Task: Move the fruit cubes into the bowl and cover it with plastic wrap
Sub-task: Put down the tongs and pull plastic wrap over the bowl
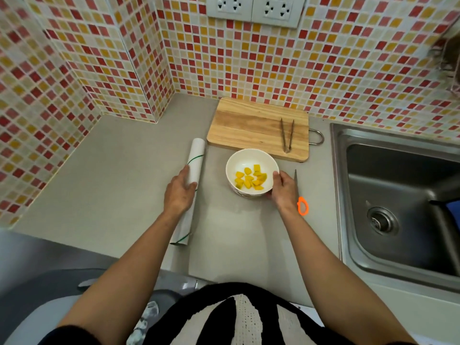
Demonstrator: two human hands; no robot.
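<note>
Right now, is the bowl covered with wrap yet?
Uncovered: the bowl is open, fruit cubes plainly visible; the wrap roll lies beside it.

We observe both bare forearms extended forward from the bottom of the frame, angled slightly inward. The left hand (179,192) lies palm down, fingers together and pointing forward, its fingertips and palm resting on top of the white roll of plastic wrap (195,161); the fingers do not curl fully around it. The right hand (282,189) is cupped, thumb up on the rim of the white ceramic bowl (249,160), fingers wrapped round its near right side.
</note>
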